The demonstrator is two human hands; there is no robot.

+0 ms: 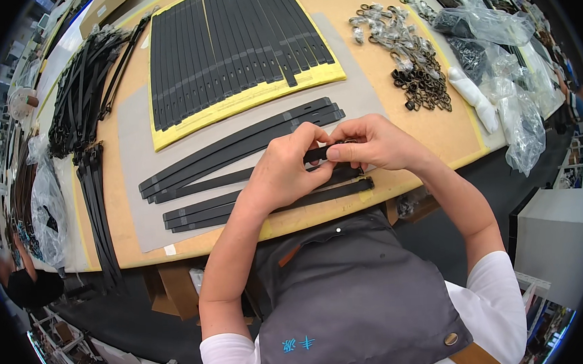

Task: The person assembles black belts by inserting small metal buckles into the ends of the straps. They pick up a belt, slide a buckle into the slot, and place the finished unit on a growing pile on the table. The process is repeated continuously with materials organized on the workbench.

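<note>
My workbench (393, 96), tan top. A grey mat (138, 191) lies across its middle, a yellow sheet (233, 105) with black straps toward the far edge. Loose black straps (236, 149) on the mat near me. Metal clasps (407, 48) far right, plastic bags (507, 102) at the right edge, strap bundle (82, 94) left.

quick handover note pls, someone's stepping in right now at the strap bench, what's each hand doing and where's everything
Left hand: pinches the end of a black strap over the grey mat.
Right hand: grips the same strap end, fingertips on a small metal piece there; too hidden to tell what it is.
Things: loose black straps lie on the mat ahead of and under the hands. A row of straps sits on the yellow board further back. Metal clasps and rings are piled to the right, with clear bags beyond. A bundle of straps lies far left.
Done or left: cannot tell how many straps are fitted.
</note>
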